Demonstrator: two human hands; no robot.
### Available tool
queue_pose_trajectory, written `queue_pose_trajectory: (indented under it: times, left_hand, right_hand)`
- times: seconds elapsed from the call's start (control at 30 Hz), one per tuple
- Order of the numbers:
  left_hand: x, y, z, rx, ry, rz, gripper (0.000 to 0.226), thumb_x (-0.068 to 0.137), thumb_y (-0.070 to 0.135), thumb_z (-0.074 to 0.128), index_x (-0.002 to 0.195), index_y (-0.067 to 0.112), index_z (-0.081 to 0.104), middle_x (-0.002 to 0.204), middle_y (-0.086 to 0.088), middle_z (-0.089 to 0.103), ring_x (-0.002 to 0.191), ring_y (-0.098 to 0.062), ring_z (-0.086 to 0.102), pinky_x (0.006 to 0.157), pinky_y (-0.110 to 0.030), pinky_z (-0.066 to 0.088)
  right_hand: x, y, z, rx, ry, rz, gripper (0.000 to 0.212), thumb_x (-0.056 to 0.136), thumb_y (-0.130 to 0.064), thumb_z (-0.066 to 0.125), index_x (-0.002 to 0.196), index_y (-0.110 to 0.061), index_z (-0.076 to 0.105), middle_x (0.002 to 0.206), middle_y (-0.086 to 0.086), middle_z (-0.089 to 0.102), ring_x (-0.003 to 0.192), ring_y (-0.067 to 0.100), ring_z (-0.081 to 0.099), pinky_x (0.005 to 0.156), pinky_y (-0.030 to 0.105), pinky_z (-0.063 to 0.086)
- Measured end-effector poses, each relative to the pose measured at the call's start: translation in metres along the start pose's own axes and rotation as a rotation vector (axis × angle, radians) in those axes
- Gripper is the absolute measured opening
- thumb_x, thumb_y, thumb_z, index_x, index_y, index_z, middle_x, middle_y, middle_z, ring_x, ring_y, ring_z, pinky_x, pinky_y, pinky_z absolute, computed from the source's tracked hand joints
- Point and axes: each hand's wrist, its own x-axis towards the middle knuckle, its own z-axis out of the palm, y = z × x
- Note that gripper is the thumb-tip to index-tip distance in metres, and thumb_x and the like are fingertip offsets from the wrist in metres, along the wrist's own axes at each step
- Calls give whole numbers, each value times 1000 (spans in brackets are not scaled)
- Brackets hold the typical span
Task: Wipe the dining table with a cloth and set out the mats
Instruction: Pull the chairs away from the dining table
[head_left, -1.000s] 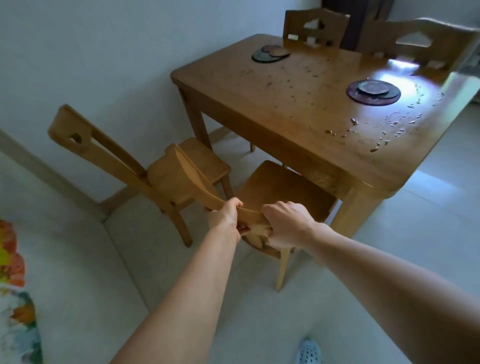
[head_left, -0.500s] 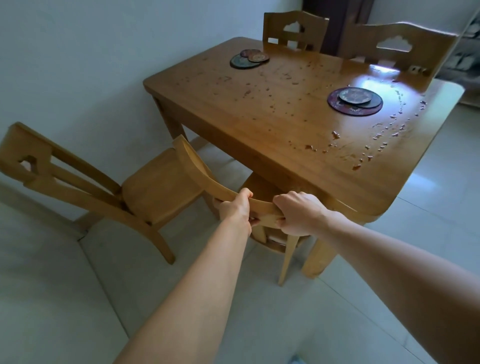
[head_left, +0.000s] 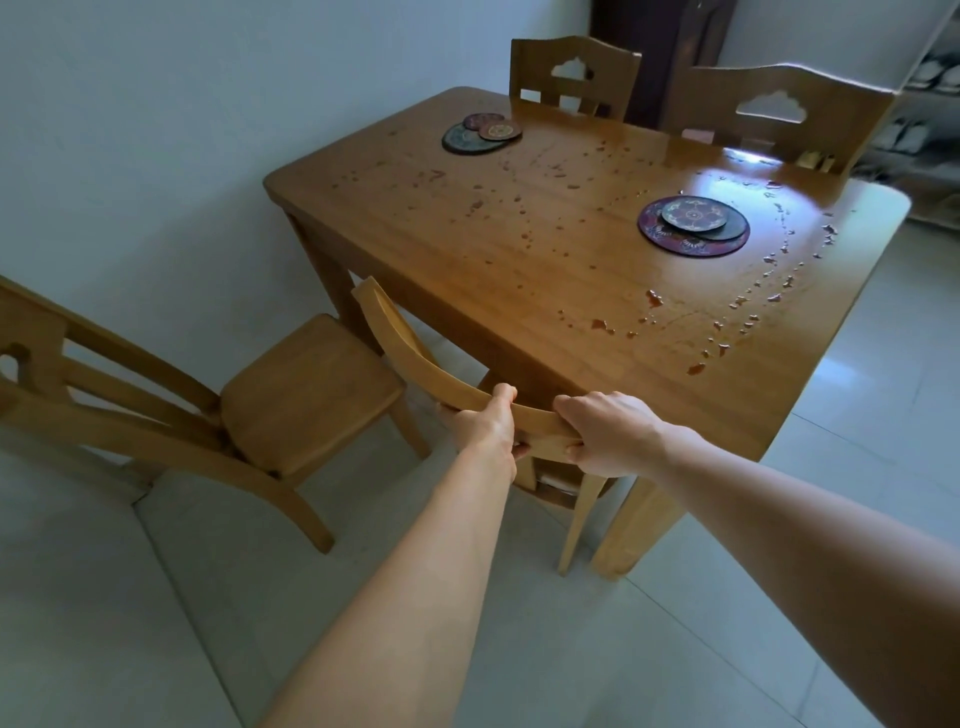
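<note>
Head view: two hands on a chair (head_left: 311, 395) back, wet counter (head_left: 467, 270) beyond.
I log left hand (head_left: 485, 428) and right hand (head_left: 605, 434) side by side, fingers (head_left: 574, 451) curled round its top rail (head_left: 537, 415); far mat stack (head_left: 480, 132) by the wall-side corner, near mat stack (head_left: 693, 226) right of centre, droplets (head_left: 600, 325) between.

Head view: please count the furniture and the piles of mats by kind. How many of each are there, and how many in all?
Wooden chairs: 4
Dining table: 1
Piles of round mats: 2
Total: 7
</note>
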Motion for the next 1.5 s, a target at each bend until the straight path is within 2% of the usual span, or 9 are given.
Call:
queue_pose_trajectory:
  times: [0.2,0.33,0.5,0.6,0.83,1.2,1.3,1.37,1.5]
  left_hand:
    - [-3,2,-2,53,-43,2,59,86,40,72,131,19,40,119,-12,58,104,-33,61,88,-46,57]
    - [-15,12,-14,38,-197,-76,54,89,40,68,131,12,47,120,-16,61,107,-36,62,91,-49,55]
    - [-27,40,-48,-37,-270,-48,45,95,33,60,132,10,52,125,-16,60,110,-32,62,94,-47,54]
    - [-32,71,-80,-95,-257,28,48,96,31,59,139,14,47,140,-12,48,122,-32,55,85,-40,55]
    - [-11,141,-183,-169,-138,241,11,95,28,59,97,17,61,108,-7,64,102,-26,64,81,-40,56]
    - [98,258,-378,-233,113,324,16,97,17,55,81,15,58,83,-6,61,80,-22,59,77,-38,53]
    - [133,283,-430,-219,254,356,11,95,12,54,87,12,62,76,-5,61,65,-17,56,65,-32,50]
    - [162,298,-469,-226,372,375,13,93,10,55,101,13,64,81,-5,63,70,-19,56,63,-30,47]
    - [196,301,-511,-113,536,371,35,89,14,63,124,16,61,122,-7,64,105,-27,61,96,-39,50]
  right_hand:
    - [1,-2,-7,-48,-59,-15,22,88,-29,60,105,-24,47,74,-8,52,63,11,51,48,24,34]
    - [1,-16,-22,50,-131,46,33,83,-50,64,103,-28,53,80,-11,56,68,6,53,53,22,38]
    - [10,-59,-51,275,55,6,29,92,-46,58,106,-20,58,93,-6,62,78,14,59,59,24,41]
    - [24,-99,-77,388,161,-64,32,96,-32,57,123,-16,59,116,0,64,101,16,63,80,31,55]
    - [91,-210,-100,514,286,-256,21,99,-17,51,115,-13,64,107,4,69,97,18,67,84,37,56]
    - [269,-413,-89,526,179,-440,21,97,-18,56,112,-8,67,101,7,71,93,17,67,83,26,52]
    - [306,-465,-81,559,127,-420,19,98,-23,51,104,-13,67,98,4,70,88,18,66,80,32,54]
    - [334,-504,-70,575,66,-418,20,98,-24,49,101,-11,65,95,1,69,87,18,65,78,34,54]
    - [360,-545,-49,495,-50,-435,21,100,-23,47,92,-9,60,86,0,66,77,15,66,64,23,50]
